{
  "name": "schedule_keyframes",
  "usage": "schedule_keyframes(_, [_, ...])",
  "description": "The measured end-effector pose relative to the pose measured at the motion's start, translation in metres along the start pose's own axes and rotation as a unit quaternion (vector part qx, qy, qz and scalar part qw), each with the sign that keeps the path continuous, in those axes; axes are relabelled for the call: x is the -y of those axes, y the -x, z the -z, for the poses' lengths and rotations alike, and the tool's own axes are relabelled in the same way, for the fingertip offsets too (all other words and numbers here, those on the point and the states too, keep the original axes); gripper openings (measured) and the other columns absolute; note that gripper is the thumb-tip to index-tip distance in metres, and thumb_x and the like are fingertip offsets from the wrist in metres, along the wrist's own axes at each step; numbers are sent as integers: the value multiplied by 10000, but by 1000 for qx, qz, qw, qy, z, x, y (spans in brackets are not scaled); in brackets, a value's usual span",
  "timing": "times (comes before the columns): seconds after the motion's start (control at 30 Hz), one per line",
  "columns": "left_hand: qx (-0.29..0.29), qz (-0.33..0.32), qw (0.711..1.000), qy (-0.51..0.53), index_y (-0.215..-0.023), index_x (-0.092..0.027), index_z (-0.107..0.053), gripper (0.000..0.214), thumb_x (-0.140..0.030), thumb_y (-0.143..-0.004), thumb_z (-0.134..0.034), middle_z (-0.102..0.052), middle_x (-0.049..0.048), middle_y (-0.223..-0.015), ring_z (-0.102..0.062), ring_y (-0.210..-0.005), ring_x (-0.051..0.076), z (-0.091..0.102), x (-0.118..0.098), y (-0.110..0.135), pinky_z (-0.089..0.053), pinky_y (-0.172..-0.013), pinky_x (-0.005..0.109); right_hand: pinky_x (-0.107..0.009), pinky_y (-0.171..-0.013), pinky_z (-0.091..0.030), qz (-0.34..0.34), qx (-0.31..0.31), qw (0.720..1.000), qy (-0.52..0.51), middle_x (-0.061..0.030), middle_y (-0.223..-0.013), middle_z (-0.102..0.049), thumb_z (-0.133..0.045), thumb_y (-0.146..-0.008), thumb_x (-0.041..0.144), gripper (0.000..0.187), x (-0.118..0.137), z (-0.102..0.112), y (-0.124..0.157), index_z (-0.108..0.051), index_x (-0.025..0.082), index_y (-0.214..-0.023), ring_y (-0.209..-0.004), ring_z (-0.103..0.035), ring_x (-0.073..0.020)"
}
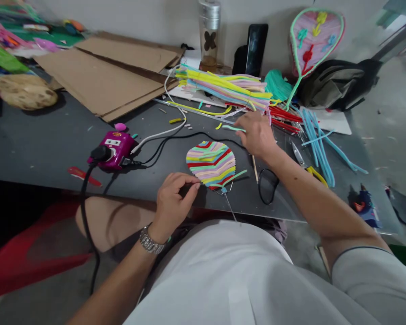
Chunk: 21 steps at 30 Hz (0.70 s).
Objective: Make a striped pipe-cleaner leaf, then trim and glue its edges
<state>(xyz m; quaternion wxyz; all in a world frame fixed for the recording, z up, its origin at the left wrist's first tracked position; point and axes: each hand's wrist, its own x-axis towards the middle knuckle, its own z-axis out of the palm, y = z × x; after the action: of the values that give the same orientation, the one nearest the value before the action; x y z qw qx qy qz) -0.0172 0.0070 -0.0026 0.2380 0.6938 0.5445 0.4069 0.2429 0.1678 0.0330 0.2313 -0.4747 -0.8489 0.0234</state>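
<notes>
Just beyond L hand (176, 194), to its right, the striped fan (210, 162) is lying on the desk (71, 140); that hand's thumb and finger are nearly meeting at its edge, can't tell if they're pinching anything. R hand (257, 135) is curling over the end of a mint strip (228, 127); can't tell if it's gripping or just touching. Best technique, imo: L steadying the fan w/o bending its wire (230, 206), R lifting one strip at a time. Past R hand, a strip bundle (223, 85) is sprawling, poss. snagging. Btwn R hand and fan, a black cord (203, 133) is crossing; to R hand's right, scissors (297, 152) are lying nr blue strips (321, 153).
</notes>
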Motion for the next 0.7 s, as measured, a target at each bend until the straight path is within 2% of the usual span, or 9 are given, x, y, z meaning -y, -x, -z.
schedule_keyframes(0.17, [-6, 1, 1000, 18, -897, -206, -701, 106, -256, -949, -624, -729, 37, -893, -652, -875, 201, 2, -2, 0, -489, -850, 364, -374, -793, -364, 93, 114, 989, -6, -83, -922, -637, -560, -893, 132, 133, 39, -15, 9, -675, 200, -882, -906, -531, -245])
schedule_keyframes(0.27, [-8, 10, 1000, 21, -895, -206, -705, 112, -251, -951, -619, -729, 37, -893, -648, -876, 196, 3, -2, 0, -492, -843, 357, -357, -771, -334, 105, 143, 984, -4, -86, -895, -616, -553, -898, 144, 135, 50, -20, 10, -680, 186, -881, -877, -510, -237])
schedule_keyframes(0.47, [-23, 27, 999, 32, -888, -207, -711, 132, -280, -948, -621, -728, 41, -891, -655, -872, 197, 3, -2, 1, -501, -809, 342, -359, -755, -316, 119, 166, 979, 14, -103, -899, -629, -533, -899, 158, 149, 50, -27, -1, -672, 176, -848, -864, -506, -243])
schedule_keyframes(0.57, [-34, 48, 998, 34, -887, -205, -716, 126, -286, -941, -635, -731, 34, -893, -652, -834, 186, 8, -5, 0, -500, -774, 328, -353, -787, -359, 127, 153, 979, -52, -86, -887, -636, -532, -876, 134, 125, 48, -18, -3, -637, 186, -833, -869, -531, -229])
schedule_keyframes(0.7, [-59, 65, 996, 23, -911, -208, -717, 104, -285, -939, -652, -725, 21, -888, -643, -806, 170, 18, -12, -1, -482, -725, 304, -314, -787, -428, 105, 124, 964, -211, -33, -856, -632, -541, -879, 123, 98, 50, 14, 9, -590, 208, -870, -824, -575, -184])
